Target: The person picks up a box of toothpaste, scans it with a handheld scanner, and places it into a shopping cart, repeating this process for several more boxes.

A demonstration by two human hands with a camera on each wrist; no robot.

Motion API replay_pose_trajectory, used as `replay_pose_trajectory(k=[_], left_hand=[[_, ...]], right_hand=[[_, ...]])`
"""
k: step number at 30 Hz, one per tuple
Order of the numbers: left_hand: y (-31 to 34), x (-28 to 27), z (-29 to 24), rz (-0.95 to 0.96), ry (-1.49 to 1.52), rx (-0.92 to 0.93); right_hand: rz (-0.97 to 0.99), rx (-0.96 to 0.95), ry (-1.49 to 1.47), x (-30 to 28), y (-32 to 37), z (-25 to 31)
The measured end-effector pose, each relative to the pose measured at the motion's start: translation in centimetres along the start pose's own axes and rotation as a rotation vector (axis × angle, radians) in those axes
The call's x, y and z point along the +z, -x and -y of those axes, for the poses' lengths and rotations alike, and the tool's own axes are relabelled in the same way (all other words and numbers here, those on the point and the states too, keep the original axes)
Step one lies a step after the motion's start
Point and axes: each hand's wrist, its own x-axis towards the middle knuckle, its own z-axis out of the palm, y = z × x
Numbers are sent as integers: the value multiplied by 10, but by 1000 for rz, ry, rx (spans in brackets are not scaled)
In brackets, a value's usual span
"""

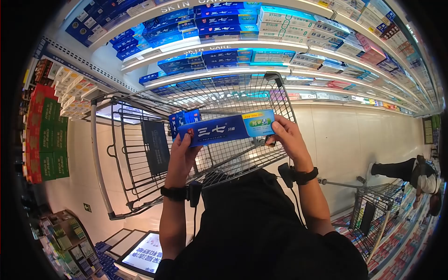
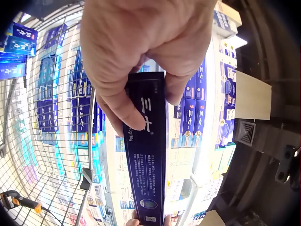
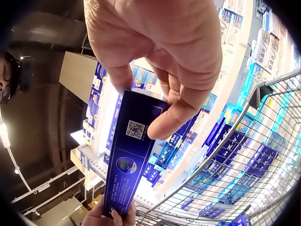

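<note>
A long blue toothpaste box [image 1: 219, 130] with a light-blue right end is held level over the shopping cart. My left hand [image 1: 182, 156] pinches its left end, thumb on the front face. At the other end my right hand [image 1: 293, 140] grips the light-blue part between thumb and fingers. The left wrist view shows the box's dark narrow side [image 2: 146, 155] with white print, and the left fingers on either side of it. A QR code [image 3: 135, 130] shows near the right fingertips in the right wrist view.
Under the box stands the wire cart [image 1: 140, 154], with several blue boxes [image 1: 183, 120] inside. Shelves of toothpaste [image 1: 228, 21] rise beyond it. A person [image 1: 422, 175] is near a second cart [image 1: 371, 210] at the right. Green and red cartons [image 1: 49, 135] are stacked at the left.
</note>
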Motion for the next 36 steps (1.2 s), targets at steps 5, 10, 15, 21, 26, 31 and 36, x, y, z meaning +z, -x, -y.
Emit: replay_pose_trajectory(k=[5,10,15,21,26,31,36], left_hand=[[4,-6,-1,-6,-6,25],[6,-14,-5,35,88,30],[6,-21,-3,38,63,45],[9,-14,-6,110,126,-115],[5,-18,-5,34,74,-136],[2,-25,-5,-4,61,-87],[5,-31,3,76,2,12]], right_hand=[[15,-54,14,8,2,3],[44,-52,16,13,1,1],[83,-17,27,15,1,5],[88,11,0,12,-1,2],[192,-21,-163,5,0,-8],[290,45,-339,6,-1,-9],[222,57,-215,11,-3,-16]])
